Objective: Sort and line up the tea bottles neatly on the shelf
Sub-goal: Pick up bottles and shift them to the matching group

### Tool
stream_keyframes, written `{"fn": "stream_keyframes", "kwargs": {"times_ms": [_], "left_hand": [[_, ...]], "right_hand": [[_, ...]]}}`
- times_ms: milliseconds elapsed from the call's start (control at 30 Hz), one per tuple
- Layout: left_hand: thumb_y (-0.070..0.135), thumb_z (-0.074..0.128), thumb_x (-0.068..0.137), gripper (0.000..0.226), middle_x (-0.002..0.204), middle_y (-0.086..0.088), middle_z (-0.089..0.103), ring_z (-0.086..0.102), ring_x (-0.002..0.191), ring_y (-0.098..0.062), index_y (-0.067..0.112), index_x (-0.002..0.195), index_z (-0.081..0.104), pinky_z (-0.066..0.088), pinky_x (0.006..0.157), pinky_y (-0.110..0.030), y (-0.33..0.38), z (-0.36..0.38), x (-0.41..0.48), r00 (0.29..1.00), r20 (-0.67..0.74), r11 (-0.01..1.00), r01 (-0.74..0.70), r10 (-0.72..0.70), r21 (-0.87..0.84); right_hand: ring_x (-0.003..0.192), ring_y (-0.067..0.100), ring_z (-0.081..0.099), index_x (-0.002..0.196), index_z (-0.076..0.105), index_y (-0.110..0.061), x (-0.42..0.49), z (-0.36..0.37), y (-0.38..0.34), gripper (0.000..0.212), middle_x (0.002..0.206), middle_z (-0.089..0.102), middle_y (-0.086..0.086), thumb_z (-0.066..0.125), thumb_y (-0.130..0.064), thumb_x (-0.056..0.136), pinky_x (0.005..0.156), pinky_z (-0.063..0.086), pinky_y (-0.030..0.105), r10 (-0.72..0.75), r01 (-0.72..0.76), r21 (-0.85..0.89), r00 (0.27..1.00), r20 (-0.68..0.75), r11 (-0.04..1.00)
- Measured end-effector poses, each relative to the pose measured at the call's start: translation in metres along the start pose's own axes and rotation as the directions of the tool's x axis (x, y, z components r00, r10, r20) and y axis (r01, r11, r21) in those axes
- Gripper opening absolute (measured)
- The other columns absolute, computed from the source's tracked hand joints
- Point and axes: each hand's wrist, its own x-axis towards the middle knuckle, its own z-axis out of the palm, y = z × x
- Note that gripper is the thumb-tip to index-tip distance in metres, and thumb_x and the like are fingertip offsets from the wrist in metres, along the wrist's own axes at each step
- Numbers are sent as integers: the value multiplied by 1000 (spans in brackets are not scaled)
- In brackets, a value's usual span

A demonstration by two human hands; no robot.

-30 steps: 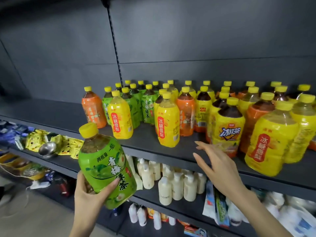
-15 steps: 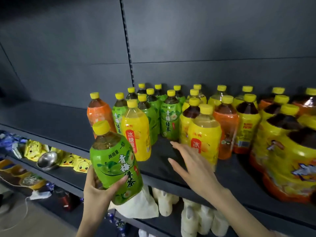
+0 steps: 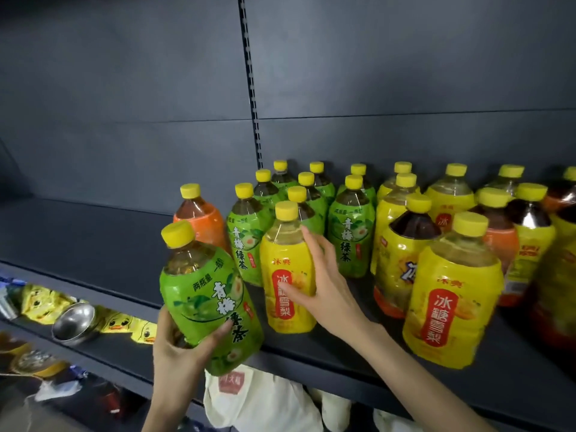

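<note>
Right hand (image 3: 325,286) newly against yellow bottle (image 3: 285,310)

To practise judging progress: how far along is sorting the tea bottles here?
Done: several green bottles stand grouped at the back. In hand: the left hand holds another green bottle; the right hand touches a yellow bottle. Left: the bottles on the right mix yellow, orange and dark.

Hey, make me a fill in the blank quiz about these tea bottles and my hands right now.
The left hand grips the tilted bottle, whose label is ____.
The right hand touches the standing bottle, whose label is ____.
The orange bottle at the far left has a ____ cap.
On the lower shelf, a metal ____ lies beside duck packets.
Missing words: green, yellow, yellow, bowl.
</note>
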Motion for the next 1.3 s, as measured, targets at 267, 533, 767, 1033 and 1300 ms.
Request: {"fn": "stream_keyframes", "kwargs": {"times_ms": [267, 533, 767, 1033, 1300], "left_hand": [[12, 85, 50, 67, 96, 11, 70, 67, 86, -6, 31, 106, 54, 54, 62, -16, -6, -8, 42, 985, 172, 998, 29, -17, -64], [14, 78, 53, 64, 98, 16, 70, 67, 91, -4, 37, 107, 54, 57, 67, -20, -17, 13, 57, 956, 294, 995, 48, -20, -89], [22, 83, 53, 68, 110, 8, 66, 64, 102, -10, 41, 111, 52, 56, 82, -27, -18, 27, 55, 933, 360, 994, 32, 7, -103], [47, 84, 42, 71, 111, 16, 64, 61, 104, -4, 52, 106, 53, 50, 88, -36, -20, 56, 46, 910, 413, 988, 73, -11, -135], [30, 89, 48, 76, 108, 10, 64, 61, 97, 4, 35, 114, 51, 48, 82, -25, -20, 94, 32, 858, 514, 990, 75, -4, -117]], "right_hand": [[115, 8, 46, 131, -1, -71, -9, 10, -5, 80, 132, 15, -25, 57, -62, 77, 89, 53, 40, 116, -119, -7, 979, -168, 993], [121, 3, 35, 129, -11, -69, -15, -1, -5, 92, 131, 12, -25, 65, -56, 79, 103, 41, 36, 258, -256, 36, 953, -159, 966], [124, 4, 41, 137, 4, -62, -35, 3, -20, 91, 141, 30, -18, 68, -60, 73, 101, 44, 47, 316, -303, 88, 895, -316, 949], [130, 2, 40, 137, 19, -58, -102, -36, -39, 89, 142, 37, -23, 73, -62, 67, 102, 44, 43, 308, -313, 68, 831, -463, 947], [125, 9, 49, 137, 28, -53, -157, -104, -44, 93, 137, 46, -19, 76, -66, 59, 94, 51, 46, 330, -376, 49, 734, -593, 925]]}}
